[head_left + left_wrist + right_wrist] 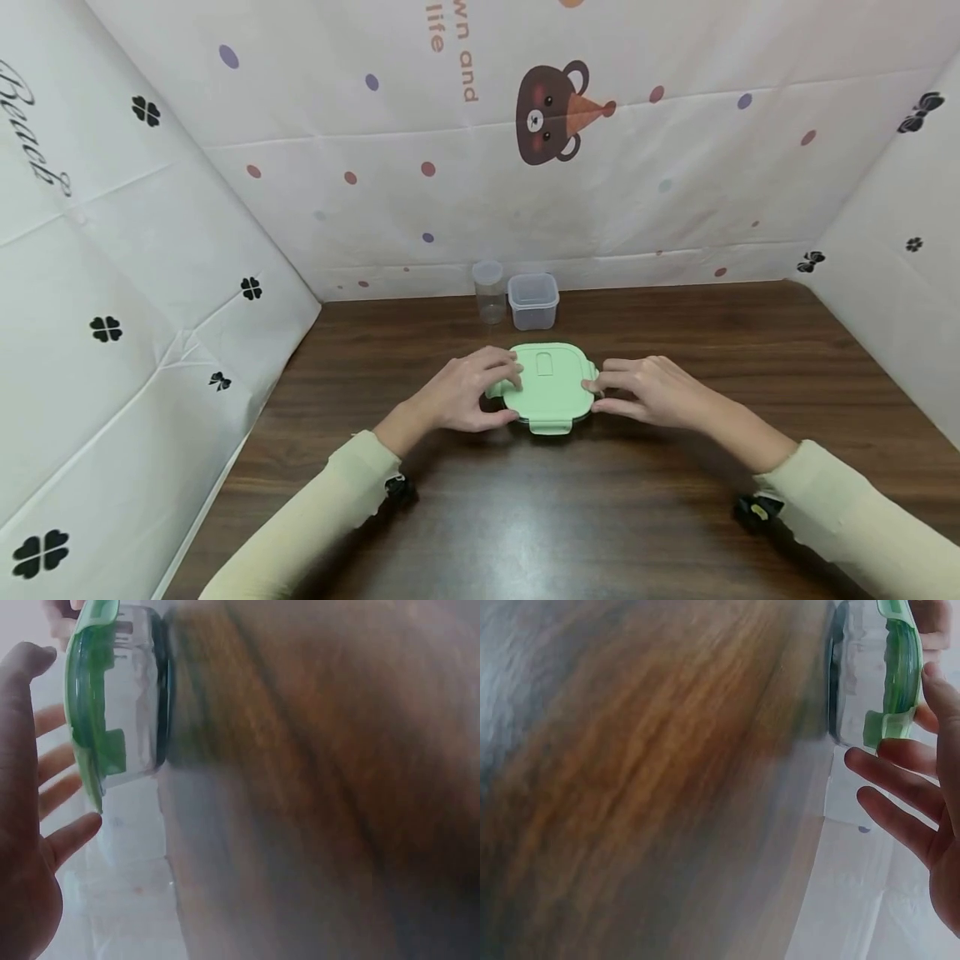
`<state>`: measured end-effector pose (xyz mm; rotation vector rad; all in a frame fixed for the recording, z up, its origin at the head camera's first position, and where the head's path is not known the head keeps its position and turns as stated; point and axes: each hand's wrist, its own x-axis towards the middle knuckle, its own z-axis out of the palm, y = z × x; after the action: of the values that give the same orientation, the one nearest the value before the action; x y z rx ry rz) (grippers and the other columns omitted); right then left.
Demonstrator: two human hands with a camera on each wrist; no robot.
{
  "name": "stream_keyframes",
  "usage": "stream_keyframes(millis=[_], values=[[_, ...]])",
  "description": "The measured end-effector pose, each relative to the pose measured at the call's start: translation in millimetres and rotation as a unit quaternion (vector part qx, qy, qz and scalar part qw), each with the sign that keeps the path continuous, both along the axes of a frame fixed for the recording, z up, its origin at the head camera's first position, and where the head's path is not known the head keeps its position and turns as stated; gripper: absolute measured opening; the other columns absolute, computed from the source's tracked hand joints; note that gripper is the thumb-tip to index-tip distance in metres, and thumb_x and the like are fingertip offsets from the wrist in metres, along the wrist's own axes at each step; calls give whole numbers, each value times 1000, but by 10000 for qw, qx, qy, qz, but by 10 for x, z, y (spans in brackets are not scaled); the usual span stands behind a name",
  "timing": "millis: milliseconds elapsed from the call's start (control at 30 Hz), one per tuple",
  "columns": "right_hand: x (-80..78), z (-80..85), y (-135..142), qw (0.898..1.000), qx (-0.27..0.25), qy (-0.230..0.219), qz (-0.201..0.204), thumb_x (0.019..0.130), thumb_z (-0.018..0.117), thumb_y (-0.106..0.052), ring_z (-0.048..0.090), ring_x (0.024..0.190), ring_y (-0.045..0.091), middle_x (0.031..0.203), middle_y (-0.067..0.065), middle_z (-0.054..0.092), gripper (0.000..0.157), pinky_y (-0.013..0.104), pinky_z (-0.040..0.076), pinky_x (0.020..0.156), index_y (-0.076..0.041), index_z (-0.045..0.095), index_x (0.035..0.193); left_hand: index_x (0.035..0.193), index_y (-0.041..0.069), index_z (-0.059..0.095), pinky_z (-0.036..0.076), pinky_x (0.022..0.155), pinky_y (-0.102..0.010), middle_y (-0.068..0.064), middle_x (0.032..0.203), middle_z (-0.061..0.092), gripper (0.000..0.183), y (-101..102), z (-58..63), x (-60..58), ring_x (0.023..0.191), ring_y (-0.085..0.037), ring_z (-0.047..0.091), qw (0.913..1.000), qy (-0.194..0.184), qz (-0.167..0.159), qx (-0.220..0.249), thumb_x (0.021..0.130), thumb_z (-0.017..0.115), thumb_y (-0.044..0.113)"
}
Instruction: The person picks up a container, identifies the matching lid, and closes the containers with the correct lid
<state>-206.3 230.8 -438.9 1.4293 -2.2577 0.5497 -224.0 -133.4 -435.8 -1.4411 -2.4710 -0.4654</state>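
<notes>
A rectangular glass food container (135, 697) with a light green snap lid (555, 379) sits on the table between both hands. My left hand (480, 390) lies at the lid's left side, its fingers reaching over the edge and its thumb by the near corner. The left clip (495, 389) sticks outward; a fingertip touches a lid flap in the left wrist view. At the right edge, my right hand (652, 392) touches the lid with index finger and thumb near the right clip (881, 729). Its other fingers extend loosely beside the container. The near clip (551, 427) is visible at the front.
Behind the container stand a clear lidded cylinder (490, 292) and a small translucent square tub (533, 302), side by side near the back wall. White printed sheets (465, 208) enclose the dark wooden table (480, 517) at the back and sides.
</notes>
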Motion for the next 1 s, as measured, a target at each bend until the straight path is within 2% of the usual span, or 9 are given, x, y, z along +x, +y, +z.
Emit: stream_keyframes(millis=[200, 300, 400, 500, 600, 767, 833, 933, 1000], values=[[-9, 44, 51, 9995, 286, -121, 86, 112, 70, -46, 28, 63, -16, 88, -9, 65, 33, 4, 27, 54, -20, 86, 126, 129, 23, 79, 69, 102, -46, -3, 152, 69, 45, 18, -29, 23, 150, -28, 60, 9973, -604, 372, 167, 93, 89, 49], [-15, 82, 73, 9986, 484, -198, 95, 106, 80, -37, 30, 64, -15, 92, -8, 66, 27, 5, 29, 55, -21, 85, 128, 130, 24, 80, 66, 109, -47, -2, 153, 70, 48, 13, -21, 30, 146, -26, 62, 9959, -735, 510, 134, 92, 91, 51], [-23, 148, 95, 9961, 763, -436, 100, 99, 88, -28, 31, 64, -14, 99, -6, 70, 33, 6, 33, 55, -21, 83, 131, 128, 24, 82, 64, 115, -47, -3, 153, 73, 47, 9, -9, 25, 147, -26, 64, 9958, -742, 525, 138, 91, 92, 51], [-37, 248, 113, 9917, 1060, -721, 97, 97, 90, -21, 43, 64, -11, 108, -6, 75, 38, 10, 42, 58, -23, 82, 134, 128, 24, 82, 63, 118, -48, -3, 154, 74, 48, 7, -6, 19, 150, -28, 64, 9959, -722, 517, 182, 90, 93, 51], [-57, 357, 122, 9876, 1246, -949, 58, 96, 89, -15, 62, 72, -3, 117, -6, 79, 40, 18, 54, 62, -25, 81, 134, 128, 24, 82, 63, 118, -47, -3, 154, 74, 48, 6, -18, 19, 152, -27, 64, 9955, -735, 540, 241, 90, 93, 50], [-107, 483, 111, 9848, 1354, -1083, -126, 93, 90, -6, 68, 77, 4, 128, -2, 78, 45, 20, 54, 64, -26, 81, 133, 128, 24, 82, 63, 118, -46, -1, 154, 74, 48, 10, -29, 19, 154, -26, 63, 9955, -716, 552, 275, 90, 93, 51], [-128, 506, 102, 9837, 1422, -1080, -195, 94, 90, -6, 72, 84, 10, 135, 1, 76, 46, 22, 55, 66, -26, 81, 134, 128, 24, 82, 63, 118, -46, -1, 154, 74, 48, 13, -27, 19, 154, -26, 63, 9956, -714, 541, 267, 90, 93, 51], [-158, 517, 91, 9825, 1520, -1041, -271, 94, 90, -8, 78, 109, 21, 146, 4, 75, 49, 27, 60, 73, -28, 80, 138, 128, 24, 82, 62, 119, -46, -1, 154, 74, 48, 13, -24, 18, 154, -26, 64, 9956, -726, 534, 258, 90, 93, 51], [-175, 521, 78, 9819, 1565, -1032, -273, 95, 89, -5, 77, 124, 27, 151, 5, 74, 51, 32, 63, 76, -29, 80, 139, 127, 24, 82, 62, 119, -46, -1, 154, 74, 48, 11, -23, 18, 154, -26, 64, 9955, -740, 540, 244, 90, 93, 51]])
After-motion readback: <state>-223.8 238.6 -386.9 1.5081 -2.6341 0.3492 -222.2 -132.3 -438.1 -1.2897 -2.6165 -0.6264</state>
